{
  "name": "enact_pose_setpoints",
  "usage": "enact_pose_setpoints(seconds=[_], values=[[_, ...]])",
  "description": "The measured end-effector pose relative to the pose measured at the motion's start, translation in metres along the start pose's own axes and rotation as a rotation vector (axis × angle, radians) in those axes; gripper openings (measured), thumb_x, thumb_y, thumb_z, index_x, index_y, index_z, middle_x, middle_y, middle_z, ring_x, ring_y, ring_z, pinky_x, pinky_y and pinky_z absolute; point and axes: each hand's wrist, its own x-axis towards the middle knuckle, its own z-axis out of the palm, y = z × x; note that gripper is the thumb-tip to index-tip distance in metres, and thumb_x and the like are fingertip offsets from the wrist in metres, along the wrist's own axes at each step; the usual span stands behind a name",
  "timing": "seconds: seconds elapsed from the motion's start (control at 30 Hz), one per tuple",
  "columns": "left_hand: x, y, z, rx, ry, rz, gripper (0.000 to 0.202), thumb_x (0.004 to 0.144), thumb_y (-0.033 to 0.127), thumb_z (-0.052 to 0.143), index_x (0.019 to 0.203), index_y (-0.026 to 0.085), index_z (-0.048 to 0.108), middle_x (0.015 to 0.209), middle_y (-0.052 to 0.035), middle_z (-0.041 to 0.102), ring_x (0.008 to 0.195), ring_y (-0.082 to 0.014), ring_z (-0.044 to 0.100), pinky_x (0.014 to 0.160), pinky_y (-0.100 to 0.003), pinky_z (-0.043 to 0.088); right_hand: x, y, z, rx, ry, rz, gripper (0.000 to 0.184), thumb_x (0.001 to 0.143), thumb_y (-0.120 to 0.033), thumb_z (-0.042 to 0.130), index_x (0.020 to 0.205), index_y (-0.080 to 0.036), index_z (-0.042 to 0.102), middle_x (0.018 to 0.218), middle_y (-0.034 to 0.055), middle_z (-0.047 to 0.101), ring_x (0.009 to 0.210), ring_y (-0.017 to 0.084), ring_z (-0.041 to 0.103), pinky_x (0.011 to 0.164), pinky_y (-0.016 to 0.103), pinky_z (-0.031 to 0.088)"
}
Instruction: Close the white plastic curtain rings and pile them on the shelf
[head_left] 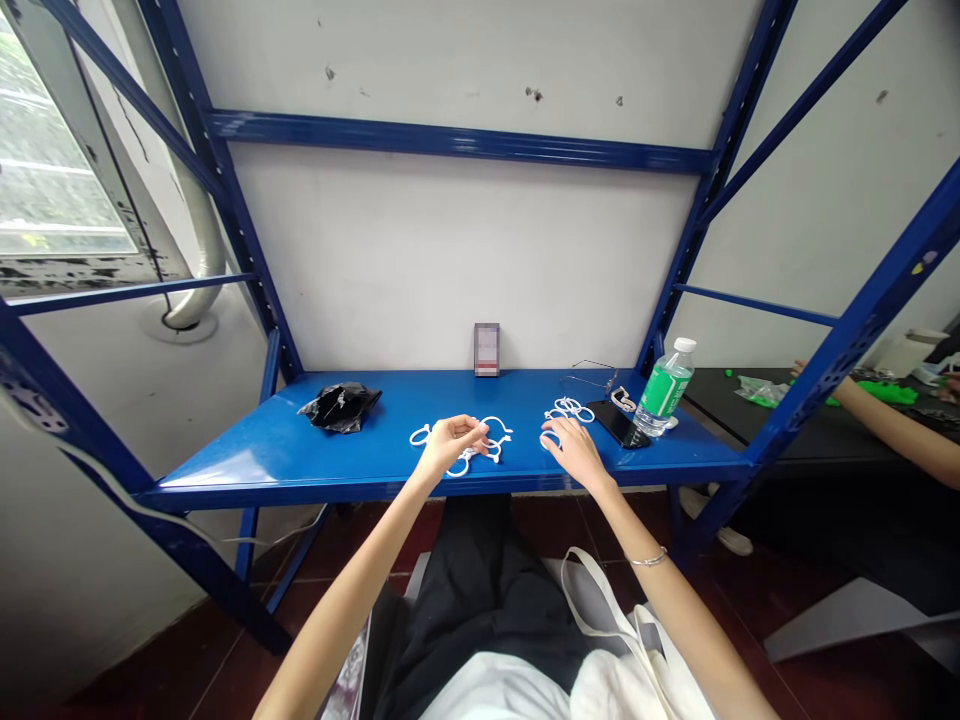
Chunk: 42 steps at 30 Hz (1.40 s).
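Observation:
Several white plastic rings lie on the blue shelf (300,450) in two groups. My left hand (450,440) rests on the left group of rings (495,432), fingers curled round one of them. My right hand (574,447) lies palm down at the near edge of the right group of rings (568,408), its fingertips touching a ring; whether it grips one I cannot see.
A crumpled black bag (341,406) lies at the left of the shelf. A small box (487,349) leans on the back wall. Glasses (596,378), a dark phone (619,422) and a green-labelled water bottle (664,396) sit at the right. Another person's arm (892,430) reaches over the neighbouring black table.

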Motion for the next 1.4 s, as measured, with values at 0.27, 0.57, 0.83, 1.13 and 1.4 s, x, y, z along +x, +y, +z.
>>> enact_pose_setpoints(seconds=[0.27,0.57,0.83,1.13,1.4], values=[[-0.001,-0.005,0.011,0.015,-0.072,0.03,0.04,0.073,0.054,0.067,0.076,0.014,0.061,0.072,-0.0063,0.071,0.062,-0.0181,0.069,0.065,-0.031,0.056,0.0,-0.047,-0.029,0.099,0.097,-0.296,0.029,0.09,-0.039,0.056,0.113,-0.022,0.059,0.107,0.0074,0.067,0.1,0.024,0.06,0.085,0.038,0.048],[-0.007,-0.002,0.02,0.211,-0.121,0.144,0.045,0.075,0.052,0.067,0.1,0.016,0.058,0.077,-0.0045,0.068,0.065,-0.0172,0.067,0.063,-0.029,0.055,-0.001,-0.048,-0.026,0.056,0.202,-0.41,0.019,0.096,-0.027,0.047,0.094,-0.017,0.063,0.088,0.007,0.07,0.083,0.021,0.061,0.075,0.034,0.047],[-0.013,-0.007,0.025,0.714,-0.111,0.434,0.044,0.083,0.043,0.061,0.121,0.022,0.054,0.089,-0.0038,0.064,0.072,-0.0159,0.061,0.067,-0.03,0.053,-0.003,-0.051,-0.027,0.1,0.22,-0.424,0.019,0.096,-0.023,0.046,0.092,-0.017,0.064,0.085,0.0068,0.069,0.079,0.019,0.059,0.072,0.032,0.043],[-0.013,-0.019,0.026,0.863,-0.052,0.493,0.035,0.084,0.045,0.055,0.109,0.022,0.06,0.076,-0.0036,0.062,0.064,-0.0159,0.059,0.06,-0.026,0.049,-0.006,-0.056,-0.026,0.193,0.151,-0.35,0.023,0.096,-0.025,0.044,0.087,-0.02,0.065,0.083,0.0057,0.069,0.078,0.02,0.058,0.071,0.033,0.042],[-0.011,-0.022,0.028,0.84,-0.065,0.482,0.031,0.083,0.044,0.056,0.102,0.021,0.063,0.074,-0.0045,0.063,0.062,-0.0163,0.059,0.059,-0.025,0.048,-0.005,-0.056,-0.018,0.278,0.126,-0.281,0.024,0.096,-0.028,0.046,0.082,-0.021,0.065,0.078,0.0043,0.068,0.077,0.019,0.058,0.073,0.033,0.045]])
